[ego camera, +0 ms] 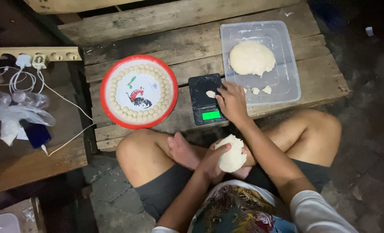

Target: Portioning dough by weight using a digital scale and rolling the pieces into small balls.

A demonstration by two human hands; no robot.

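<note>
nearest, the left hand (211, 162) grasps a pale lump of dough (233, 154) over the crossed legs. farther out, the right hand (232, 102) rests on a small black scale (206, 99), fingers loose beside a dough bit (210, 93) on its pan. left of the scale sits a red-rimmed plate (139, 91) ringed with dough balls. far right, a clear plastic tub (261, 60) holds a big dough mound (251, 57).
</note>
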